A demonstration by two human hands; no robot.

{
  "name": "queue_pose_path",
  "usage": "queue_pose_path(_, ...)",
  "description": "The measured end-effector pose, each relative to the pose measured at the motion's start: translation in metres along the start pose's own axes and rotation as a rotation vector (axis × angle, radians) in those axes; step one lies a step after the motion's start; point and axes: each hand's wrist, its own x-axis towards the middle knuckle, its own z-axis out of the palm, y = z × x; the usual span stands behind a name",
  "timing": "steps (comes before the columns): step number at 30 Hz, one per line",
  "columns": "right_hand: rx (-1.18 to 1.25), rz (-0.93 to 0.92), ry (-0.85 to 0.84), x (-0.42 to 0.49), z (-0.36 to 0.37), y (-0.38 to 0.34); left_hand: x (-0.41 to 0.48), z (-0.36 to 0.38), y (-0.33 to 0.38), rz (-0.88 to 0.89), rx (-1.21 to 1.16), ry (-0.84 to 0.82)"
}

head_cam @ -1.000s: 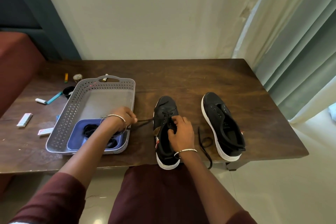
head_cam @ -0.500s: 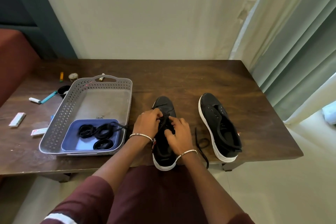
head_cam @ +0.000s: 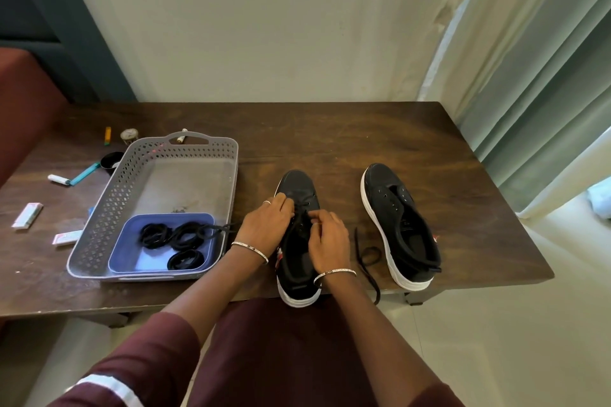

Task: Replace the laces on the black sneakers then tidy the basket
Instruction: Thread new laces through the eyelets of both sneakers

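Left hand [head_cam: 267, 225] and right hand [head_cam: 329, 238] each pinching the lace [head_cam: 301, 211] on the left-side sneaker [head_cam: 297, 182], grey basket [head_cam: 185, 141] alongside

I see soft daylight coming through the curtain [head_cam: 529, 59] at 2 o'clock; the wall [head_cam: 264, 26] is evenly lit; the floor [head_cam: 562, 324] at 4 o'clock is washed pale; the counter [head_cam: 363, 135] shows a dull sheen and only faint shadows; the black sneakers [head_cam: 393, 208] lose detail; straight lines bow toward the edges; the centre is sharp.

left hand [head_cam: 264, 228] + right hand [head_cam: 330, 238]: pinch lace [head_cam: 299, 212] at sneaker [head_cam: 297, 183] eyelets | basket [head_cam: 185, 145]: just left
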Motion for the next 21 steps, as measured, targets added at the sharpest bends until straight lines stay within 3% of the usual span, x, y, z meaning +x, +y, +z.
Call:
queue_pose_path(3,-0.025,-0.012,-0.018,0.009,-0.003,-0.002,0.007,-0.004,0.004,-0.099,-0.023,-0.051)
queue_pose_path(6,-0.103,-0.029,-0.117,0.026,-0.010,-0.006,0.019,-0.004,0.001,-0.291,-0.246,-0.160)
queue_pose_path(13,-0.302,-0.255,-0.230,0.051,-0.015,-0.003,0.047,-0.007,-0.003,-0.596,-0.456,-0.465)
queue_pose_path(17,-0.353,-0.345,-0.230,0.054,-0.011,0.004,0.051,-0.008,-0.006,-0.711,-0.555,-0.495)
queue_pose_path(21,-0.268,-0.320,-0.260,0.056,-0.008,0.004,0.047,-0.005,-0.009,-0.712,-0.588,-0.470)
